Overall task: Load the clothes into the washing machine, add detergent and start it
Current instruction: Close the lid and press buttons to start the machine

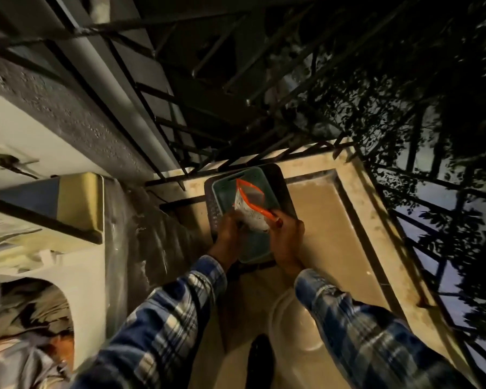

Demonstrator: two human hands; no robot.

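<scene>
The clear pouch [250, 211] with an orange zip strip is held in both hands above a green basket [221, 189], its mouth gaping towards the far side. The left hand [229, 234] is curled round the pouch's left side. The right hand [286, 240] pinches the near end of the orange strip. The green basket sits nested in a darker basket [285, 189] on the balcony floor [326, 234], pushed up against the far kerb under the iron grille [404, 228]. Bare floor lies open to the right of the baskets, up to the raised ledge. To the left the washing machine [79, 279] stands close, lid [79, 203] up, clothes [26, 318] in its drum — only part of the opening is in view. The pouch's contents are pale and hard to make out, and the hands hide its lower end. A pale round shape [292, 332] and something dark [260, 357] lie near, between the checked sleeves — too dim to tell.
</scene>
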